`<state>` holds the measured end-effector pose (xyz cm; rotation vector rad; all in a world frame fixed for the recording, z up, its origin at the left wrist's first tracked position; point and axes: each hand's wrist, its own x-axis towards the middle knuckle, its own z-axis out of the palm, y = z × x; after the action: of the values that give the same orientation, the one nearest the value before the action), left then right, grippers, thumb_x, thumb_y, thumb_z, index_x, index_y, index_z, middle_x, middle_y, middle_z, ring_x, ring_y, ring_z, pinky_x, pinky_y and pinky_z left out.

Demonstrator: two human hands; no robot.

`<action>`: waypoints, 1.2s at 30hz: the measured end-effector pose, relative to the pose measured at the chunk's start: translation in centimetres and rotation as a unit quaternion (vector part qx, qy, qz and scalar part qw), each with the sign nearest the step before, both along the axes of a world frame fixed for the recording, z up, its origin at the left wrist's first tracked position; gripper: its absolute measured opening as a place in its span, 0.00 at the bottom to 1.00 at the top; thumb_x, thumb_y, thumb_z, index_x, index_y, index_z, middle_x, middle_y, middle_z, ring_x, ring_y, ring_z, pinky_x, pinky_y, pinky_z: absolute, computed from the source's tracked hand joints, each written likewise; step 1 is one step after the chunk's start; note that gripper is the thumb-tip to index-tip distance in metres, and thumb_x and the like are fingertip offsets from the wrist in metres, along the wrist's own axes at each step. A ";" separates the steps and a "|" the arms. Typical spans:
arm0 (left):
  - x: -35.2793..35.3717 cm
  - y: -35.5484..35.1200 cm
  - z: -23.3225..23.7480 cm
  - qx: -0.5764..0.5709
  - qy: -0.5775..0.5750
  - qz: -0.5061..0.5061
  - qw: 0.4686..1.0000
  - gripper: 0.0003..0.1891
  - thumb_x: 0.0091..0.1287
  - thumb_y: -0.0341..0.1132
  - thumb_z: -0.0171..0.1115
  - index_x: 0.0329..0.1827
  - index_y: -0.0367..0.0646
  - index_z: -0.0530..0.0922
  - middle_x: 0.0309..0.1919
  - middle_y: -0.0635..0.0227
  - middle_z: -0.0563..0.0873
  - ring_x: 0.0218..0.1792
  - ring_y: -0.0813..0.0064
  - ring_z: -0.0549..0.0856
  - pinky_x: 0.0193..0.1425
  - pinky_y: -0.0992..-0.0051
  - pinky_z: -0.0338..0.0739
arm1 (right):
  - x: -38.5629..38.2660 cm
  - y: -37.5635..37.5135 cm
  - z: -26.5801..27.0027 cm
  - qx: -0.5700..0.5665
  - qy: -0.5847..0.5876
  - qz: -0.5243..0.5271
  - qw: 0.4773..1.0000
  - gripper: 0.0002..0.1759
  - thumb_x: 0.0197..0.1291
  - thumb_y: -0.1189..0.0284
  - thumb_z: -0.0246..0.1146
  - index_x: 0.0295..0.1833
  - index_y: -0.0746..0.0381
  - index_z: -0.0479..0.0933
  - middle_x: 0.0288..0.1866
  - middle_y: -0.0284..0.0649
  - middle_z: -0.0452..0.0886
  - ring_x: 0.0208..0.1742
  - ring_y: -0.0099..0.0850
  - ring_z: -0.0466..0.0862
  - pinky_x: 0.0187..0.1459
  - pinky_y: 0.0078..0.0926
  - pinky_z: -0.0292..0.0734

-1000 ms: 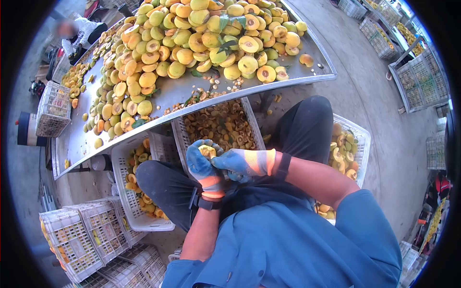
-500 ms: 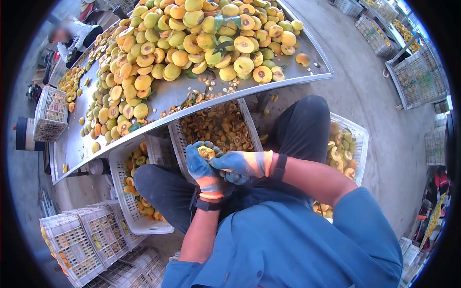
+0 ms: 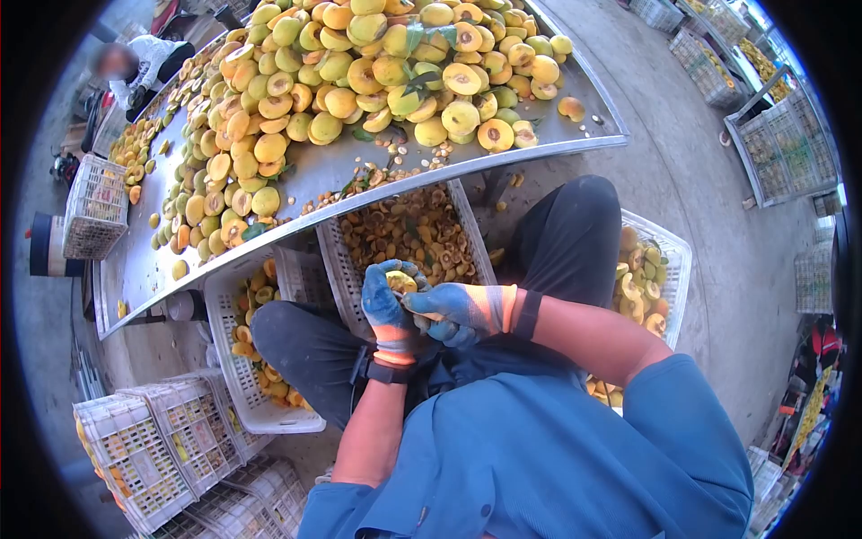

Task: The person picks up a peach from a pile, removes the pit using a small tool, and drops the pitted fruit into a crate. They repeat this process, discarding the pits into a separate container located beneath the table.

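My left hand [image 3: 386, 305], in a blue and orange glove, is closed around a yellow peach half [image 3: 401, 282] with its cut side showing. My right hand [image 3: 458, 310], gloved alike, presses up against it, fingers curled and thumb at the fruit. What the right fingers hold, if anything, is too small and covered to make out. Both hands are over my lap, at the near end of a crate [image 3: 330, 265] of brownish fruit scraps. Beyond them a metal table [image 3: 332, 175] carries a large heap of halved peaches [image 3: 359, 76], with leaves and small pit pieces along its edge.
White crates of peach halves stand beside my legs, one at the left [image 3: 260, 418] and one at the right [image 3: 680, 269]. Stacked crates [image 3: 135, 449] fill the lower left. Another person [image 3: 148, 67] sits at the table's far left. More crates [image 3: 781, 148] stand at the right.
Both hands have shifted slightly right with the peach half still in the left one. The view has moved a little; the heap looks unchanged.
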<state>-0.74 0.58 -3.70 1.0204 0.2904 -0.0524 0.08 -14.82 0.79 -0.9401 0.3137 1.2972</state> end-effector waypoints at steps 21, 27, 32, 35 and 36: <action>-0.8 -0.3 -0.2 -0.139 0.106 -0.079 0.981 0.29 0.79 0.65 0.58 0.52 0.45 0.82 0.41 0.61 0.88 0.39 0.64 0.89 0.47 0.64 0.87 | -1.5 -2.2 -0.7 0.108 0.024 0.005 0.994 0.24 0.80 0.45 0.58 0.41 0.55 0.74 0.20 0.25 0.64 0.16 0.17 0.60 0.18 0.18 0.51; 0.7 1.3 3.2 -0.146 0.143 0.041 0.978 0.25 0.81 0.61 0.57 0.53 0.45 0.80 0.40 0.61 0.88 0.38 0.64 0.88 0.44 0.65 0.87 | -1.9 -1.4 1.4 0.147 -0.039 -0.021 0.988 0.26 0.81 0.45 0.54 0.41 0.58 0.75 0.19 0.27 0.65 0.16 0.18 0.62 0.17 0.19 0.54; 0.3 5.9 6.5 -0.060 0.003 0.109 0.992 0.24 0.84 0.54 0.53 0.59 0.41 0.80 0.46 0.58 0.89 0.48 0.61 0.89 0.53 0.63 0.88 | -1.5 1.1 0.9 -0.029 -0.376 -0.128 0.917 0.15 0.83 0.58 0.56 0.48 0.59 0.78 0.24 0.24 0.70 0.20 0.15 0.68 0.21 0.16 0.62; -0.2 11.2 10.0 -0.019 -0.045 0.191 0.980 0.20 0.83 0.47 0.54 0.59 0.38 0.81 0.50 0.53 0.90 0.48 0.59 0.91 0.50 0.62 0.90 | -1.1 1.5 -0.1 -0.037 -0.316 -0.181 0.931 0.06 0.82 0.67 0.60 0.51 0.55 0.80 0.31 0.18 0.71 0.28 0.09 0.70 0.27 0.13 0.64; -1.0 14.1 10.1 0.217 -0.116 0.137 0.960 0.17 0.80 0.43 0.59 0.59 0.37 0.81 0.52 0.54 0.89 0.49 0.59 0.90 0.53 0.63 0.88 | -1.3 1.2 0.0 -0.049 -0.291 -0.174 0.939 0.06 0.82 0.68 0.59 0.51 0.55 0.80 0.32 0.18 0.71 0.28 0.08 0.70 0.28 0.12 0.64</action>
<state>-1.69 14.64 6.40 1.3981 0.2301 0.3955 -1.17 -13.66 0.82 -1.2428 0.0741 0.6424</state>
